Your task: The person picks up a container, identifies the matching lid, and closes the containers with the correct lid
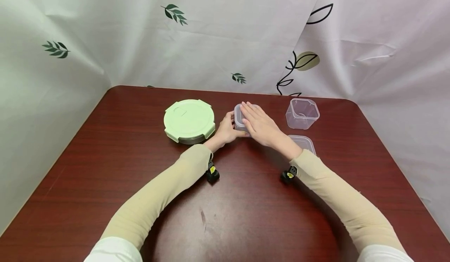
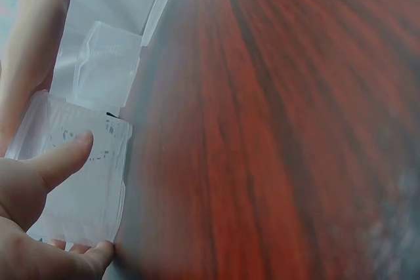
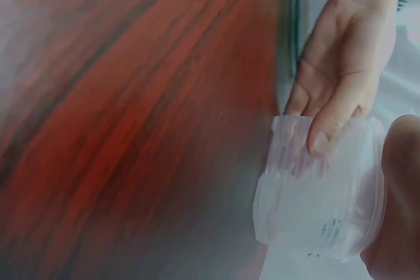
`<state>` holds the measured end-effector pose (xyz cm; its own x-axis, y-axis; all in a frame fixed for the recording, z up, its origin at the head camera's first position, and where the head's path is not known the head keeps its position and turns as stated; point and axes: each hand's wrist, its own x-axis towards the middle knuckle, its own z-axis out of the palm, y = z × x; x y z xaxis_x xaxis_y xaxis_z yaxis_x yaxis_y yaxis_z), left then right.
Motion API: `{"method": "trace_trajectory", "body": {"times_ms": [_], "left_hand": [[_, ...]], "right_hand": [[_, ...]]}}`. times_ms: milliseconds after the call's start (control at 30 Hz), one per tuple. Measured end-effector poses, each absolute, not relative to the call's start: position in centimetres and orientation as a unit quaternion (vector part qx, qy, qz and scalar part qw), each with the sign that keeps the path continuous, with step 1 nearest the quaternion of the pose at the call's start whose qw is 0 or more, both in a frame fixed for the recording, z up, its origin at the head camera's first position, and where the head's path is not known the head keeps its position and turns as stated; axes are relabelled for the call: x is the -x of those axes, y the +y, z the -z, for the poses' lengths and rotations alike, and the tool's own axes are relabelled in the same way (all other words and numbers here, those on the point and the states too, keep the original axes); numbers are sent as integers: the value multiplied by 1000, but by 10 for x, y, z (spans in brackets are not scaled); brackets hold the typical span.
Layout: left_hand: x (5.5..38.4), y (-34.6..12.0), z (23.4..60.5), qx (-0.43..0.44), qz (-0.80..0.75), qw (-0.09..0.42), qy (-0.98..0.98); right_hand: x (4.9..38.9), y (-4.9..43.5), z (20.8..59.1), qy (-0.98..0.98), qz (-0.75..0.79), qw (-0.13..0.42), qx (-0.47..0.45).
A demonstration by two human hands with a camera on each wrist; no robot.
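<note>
A small clear plastic container stands near the back middle of the table, its lid on top. My left hand grips its side, the thumb lying across the wall that faces me. Over the lid, my right hand rests with straight fingers together, covering much of it. In the right wrist view the container shows through-clear walls with small printed marks, and only part of the right hand appears at the edge.
Left of the hands sits a round container with a pale green clip lid. A second clear container, without a lid, stands at the back right. Partly under the right forearm, a loose clear lid lies on the table. Patterned white cloth hangs behind.
</note>
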<state>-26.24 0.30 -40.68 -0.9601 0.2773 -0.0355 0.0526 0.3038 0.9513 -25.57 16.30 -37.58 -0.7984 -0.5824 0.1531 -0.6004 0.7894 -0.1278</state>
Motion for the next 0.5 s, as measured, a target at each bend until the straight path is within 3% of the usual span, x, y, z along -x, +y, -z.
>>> {"method": "trace_trajectory", "body": {"times_ms": [500], "left_hand": [[262,5,408,-100,-571,95,809]], "right_hand": [[256,165,380,-940,-83,79,-322]]}}
